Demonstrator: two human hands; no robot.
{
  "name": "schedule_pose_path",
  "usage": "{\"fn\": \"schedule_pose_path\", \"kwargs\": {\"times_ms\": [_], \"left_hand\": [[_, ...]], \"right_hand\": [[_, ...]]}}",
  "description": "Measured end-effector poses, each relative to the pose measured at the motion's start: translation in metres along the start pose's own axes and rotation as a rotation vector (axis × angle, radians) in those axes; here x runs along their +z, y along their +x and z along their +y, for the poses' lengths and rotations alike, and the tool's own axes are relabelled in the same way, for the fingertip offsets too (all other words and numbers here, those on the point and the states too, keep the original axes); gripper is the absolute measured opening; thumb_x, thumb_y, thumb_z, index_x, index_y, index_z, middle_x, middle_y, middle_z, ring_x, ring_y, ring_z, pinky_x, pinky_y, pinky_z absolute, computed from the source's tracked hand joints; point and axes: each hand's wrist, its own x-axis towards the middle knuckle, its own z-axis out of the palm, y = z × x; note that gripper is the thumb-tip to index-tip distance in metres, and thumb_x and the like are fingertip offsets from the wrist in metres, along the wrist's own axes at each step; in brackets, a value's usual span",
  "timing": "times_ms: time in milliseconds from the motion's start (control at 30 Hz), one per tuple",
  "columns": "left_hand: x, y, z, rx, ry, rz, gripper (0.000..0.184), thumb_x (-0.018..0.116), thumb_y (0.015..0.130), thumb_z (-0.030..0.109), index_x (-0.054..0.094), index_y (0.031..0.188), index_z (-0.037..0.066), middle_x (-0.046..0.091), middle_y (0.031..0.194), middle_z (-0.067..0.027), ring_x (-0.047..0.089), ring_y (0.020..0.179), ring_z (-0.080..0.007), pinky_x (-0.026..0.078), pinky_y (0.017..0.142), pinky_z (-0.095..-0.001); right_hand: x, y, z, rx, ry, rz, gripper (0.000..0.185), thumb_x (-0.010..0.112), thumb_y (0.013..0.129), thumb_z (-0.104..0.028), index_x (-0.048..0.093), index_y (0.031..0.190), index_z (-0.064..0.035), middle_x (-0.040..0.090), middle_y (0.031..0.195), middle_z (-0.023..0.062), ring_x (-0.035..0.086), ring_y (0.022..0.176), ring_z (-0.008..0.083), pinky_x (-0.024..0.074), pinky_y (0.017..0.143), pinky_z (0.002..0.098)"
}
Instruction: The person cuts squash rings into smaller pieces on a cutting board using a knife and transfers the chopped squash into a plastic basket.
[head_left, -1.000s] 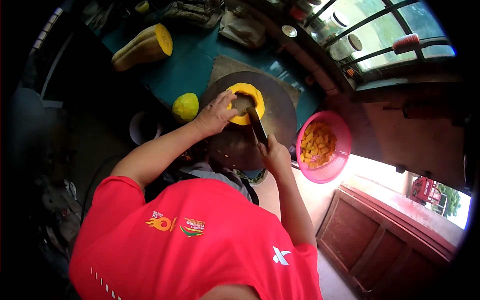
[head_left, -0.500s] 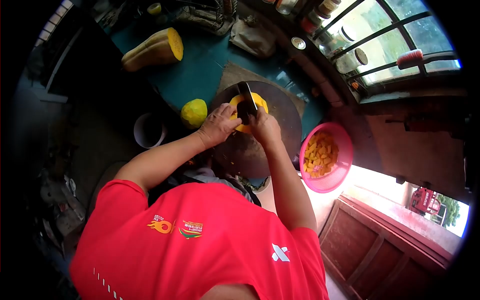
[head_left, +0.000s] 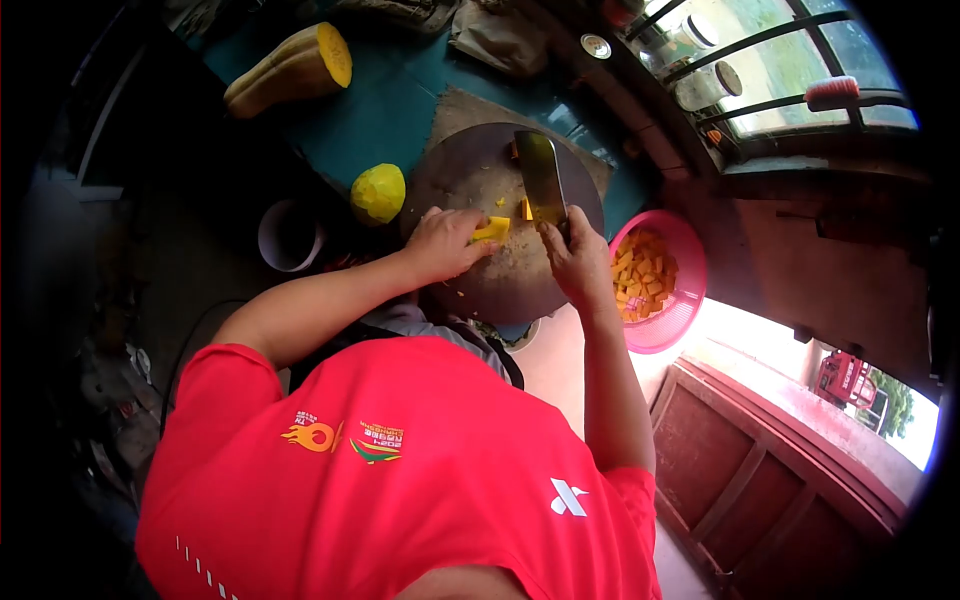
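Note:
A round dark chopping board [head_left: 447, 165] lies below both hands. My left hand [head_left: 445, 243], closed, grips a yellow pumpkin piece [head_left: 494, 229] over the board's middle. My right hand [head_left: 581, 262] is wrapped round the handle of a cleaver [head_left: 543, 178], its broad blade pointing away from me. Against the blade's left edge sits a small orange pumpkin chunk [head_left: 526, 209], partly hidden by the blade. Small yellow scraps dot the board. Left of the board is a peeled yellow pumpkin lump [head_left: 378, 194].
A pink basket [head_left: 692, 300] with pumpkin cubes [head_left: 642, 275] stands right of the board. A cut long pumpkin [head_left: 292, 70] lies on the teal tabletop [head_left: 385, 105] at the back left. A white bucket [head_left: 290, 237] stands at left. The barred window [head_left: 770, 75] holds jars.
The pumpkin ring on the board is now in separate pieces. My left hand draws one piece leftward, and my right hand has moved right with the cleaver. The view has shifted slightly.

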Motion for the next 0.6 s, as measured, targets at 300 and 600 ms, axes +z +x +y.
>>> {"fn": "schedule_pose_path", "kwargs": {"times_ms": [300, 600], "left_hand": [[0.004, 0.026, -0.016, -0.867, -1.145, -0.151, 0.041, 0.054, 0.097, 0.047, 0.058, 0.101, 0.006, 0.059, 0.087, -0.0076, 0.059, 0.067, -0.0165, 0.053, 0.053, -0.0295], [0.002, 0.013, -0.028, -0.26, 0.023, -0.005, 0.03, 0.068, 0.086, 0.029, 0.056, 0.094, 0.003, 0.06, 0.085, -0.0161, 0.061, 0.072, -0.0326, 0.052, 0.067, -0.0426]], "right_hand": [[0.024, -0.054, 0.03, 0.127, 0.18, 0.009, 0.026, 0.066, 0.091, -0.025, 0.052, 0.092, -0.0032, 0.062, 0.072, 0.0191, 0.062, 0.069, 0.0406, 0.0463, 0.059, 0.0431], [0.056, -0.069, 0.027, 0.182, 0.15, 0.096, 0.026, 0.066, 0.09, -0.026, 0.052, 0.09, -0.0038, 0.064, 0.077, 0.0202, 0.063, 0.074, 0.0424, 0.0472, 0.062, 0.0472]]}}
